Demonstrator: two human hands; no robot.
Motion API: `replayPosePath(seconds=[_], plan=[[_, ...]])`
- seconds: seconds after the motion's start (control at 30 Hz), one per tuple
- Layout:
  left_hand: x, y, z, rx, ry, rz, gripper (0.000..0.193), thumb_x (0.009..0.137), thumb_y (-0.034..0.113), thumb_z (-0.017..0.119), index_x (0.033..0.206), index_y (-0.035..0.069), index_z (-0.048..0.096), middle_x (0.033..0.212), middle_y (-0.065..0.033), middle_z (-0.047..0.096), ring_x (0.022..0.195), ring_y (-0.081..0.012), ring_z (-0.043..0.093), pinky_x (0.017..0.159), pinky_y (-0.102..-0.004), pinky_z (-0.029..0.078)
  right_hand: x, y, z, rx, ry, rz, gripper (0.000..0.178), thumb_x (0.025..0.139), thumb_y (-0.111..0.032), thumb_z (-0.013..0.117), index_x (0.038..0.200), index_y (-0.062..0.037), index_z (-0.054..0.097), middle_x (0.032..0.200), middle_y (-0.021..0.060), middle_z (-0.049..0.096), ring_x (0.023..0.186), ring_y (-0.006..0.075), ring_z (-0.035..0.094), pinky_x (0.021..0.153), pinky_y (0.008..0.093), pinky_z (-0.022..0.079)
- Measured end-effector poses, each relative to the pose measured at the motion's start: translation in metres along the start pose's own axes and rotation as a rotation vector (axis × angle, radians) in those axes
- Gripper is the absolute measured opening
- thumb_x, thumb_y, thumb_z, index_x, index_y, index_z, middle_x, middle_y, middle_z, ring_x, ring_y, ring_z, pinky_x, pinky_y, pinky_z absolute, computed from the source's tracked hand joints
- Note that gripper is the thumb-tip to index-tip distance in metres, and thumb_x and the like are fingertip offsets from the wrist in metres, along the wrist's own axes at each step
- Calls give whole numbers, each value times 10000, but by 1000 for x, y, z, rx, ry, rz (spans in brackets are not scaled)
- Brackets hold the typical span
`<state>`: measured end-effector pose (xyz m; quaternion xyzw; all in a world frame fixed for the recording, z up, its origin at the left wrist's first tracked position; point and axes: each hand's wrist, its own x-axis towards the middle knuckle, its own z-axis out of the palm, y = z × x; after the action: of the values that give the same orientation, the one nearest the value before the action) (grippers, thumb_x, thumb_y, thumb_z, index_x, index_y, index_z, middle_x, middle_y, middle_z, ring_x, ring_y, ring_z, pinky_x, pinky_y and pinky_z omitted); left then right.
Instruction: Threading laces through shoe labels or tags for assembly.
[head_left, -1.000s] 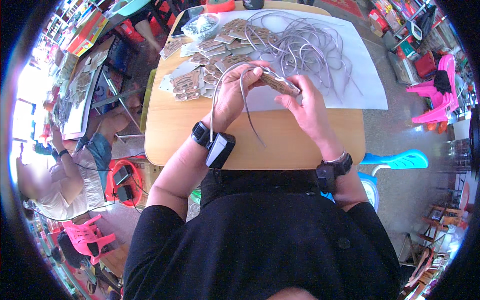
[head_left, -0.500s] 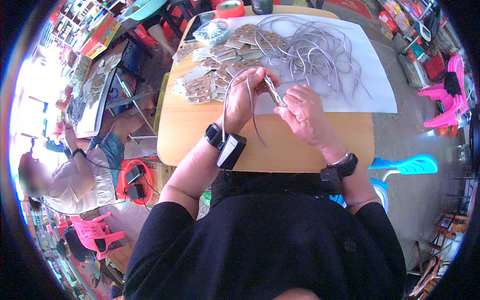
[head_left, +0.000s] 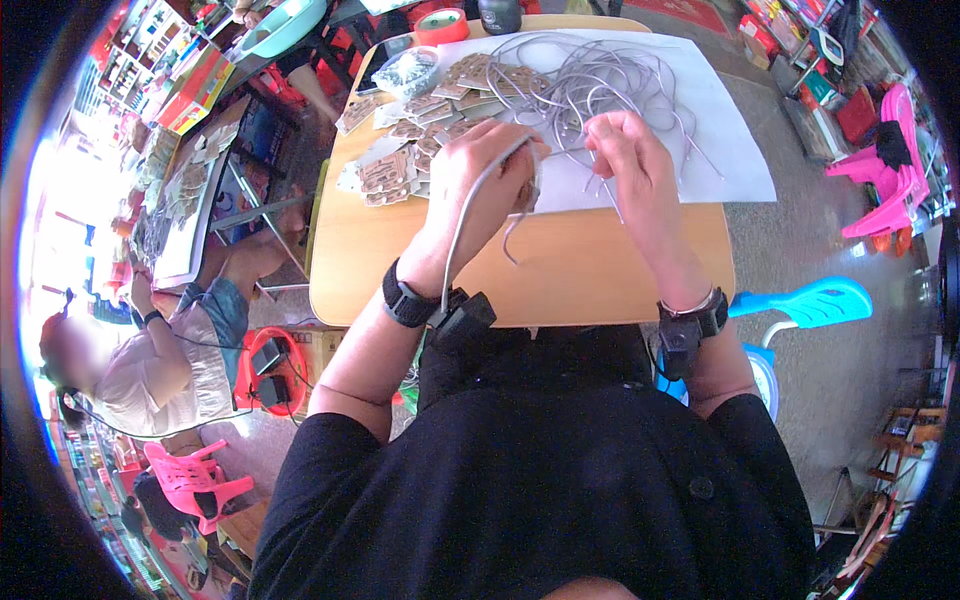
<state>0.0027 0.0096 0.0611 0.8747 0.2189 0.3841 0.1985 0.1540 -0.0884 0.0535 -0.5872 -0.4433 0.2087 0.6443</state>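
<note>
Currently the left hand (head_left: 485, 175) curls closed round a cord (head_left: 459, 222) above the worktop (head_left: 600, 260); the right hand (head_left: 635, 165) pinches, its hold unclear. Best keep the cord untwisted, clear of the far tangle (head_left: 608, 84).

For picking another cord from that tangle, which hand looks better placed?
The right hand, probably: its fingertips look close to the cord tangle. The left hand is closed on a mostly hidden piece, with a grey cord running over it.

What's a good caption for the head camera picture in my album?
Left hand holding a gray cord, right hand raised beside it, above a tan table with patterned brown cards and tangled cords.
</note>
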Motion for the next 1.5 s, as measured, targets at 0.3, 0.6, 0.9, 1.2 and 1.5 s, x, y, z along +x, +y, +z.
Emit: replayPosePath(seconds=[0.3, 0.6, 0.9, 1.2, 1.5], plan=[[1, 38, -19, 442, -449, 304, 155, 803, 187, 610, 868, 48, 629, 809, -130, 592, 739, -323, 629, 611, -414, 504, -30, -13, -5, -70, -305, -5, 327, 830, -291, 663, 921, 19, 611, 754, 63, 608, 691, 160, 582, 648, 293, 480], [-35, 37, -37, -450, -771, -472, 209, 909, 187, 558, 945, -17, 577, 810, -48, 609, 666, -123, 617, 593, -271, 510, -53, -10, -44, -80, -345, 77, 198, 865, -152, 603, 978, 9, 619, 756, 87, 647, 734, 140, 626, 664, 277, 491], [-88, 27, -37, -1161, -379, -832, 316, 944, 252, 493, 1071, -20, 594, 874, -56, 620, 786, -139, 617, 711, -285, 518, -82, 25, -21, -581, -79, -356, 161, 872, -165, 556, 951, -25, 572, 824, 116, 595, 765, 280, 608, 697, 365, 491], [-101, 32, -23, -643, -403, -360, 364, 922, 347, 553, 1075, 19, 594, 941, -10, 564, 909, -70, 513, 835, -238, 417, -94, -21, 3, -382, -380, -523, 92, 828, -81, 582, 903, -32, 598, 804, 122, 580, 746, 303, 596, 659, 392, 479], [-101, 46, -20, -759, -430, -780, 186, 877, 193, 627, 1012, 66, 617, 789, 47, 596, 698, -39, 565, 610, -172, 453, -101, -3, 4, -63, -311, -27, 97, 871, -91, 590, 876, 2, 615, 814, 81, 642, 716, 146, 602, 645, 276, 475]])
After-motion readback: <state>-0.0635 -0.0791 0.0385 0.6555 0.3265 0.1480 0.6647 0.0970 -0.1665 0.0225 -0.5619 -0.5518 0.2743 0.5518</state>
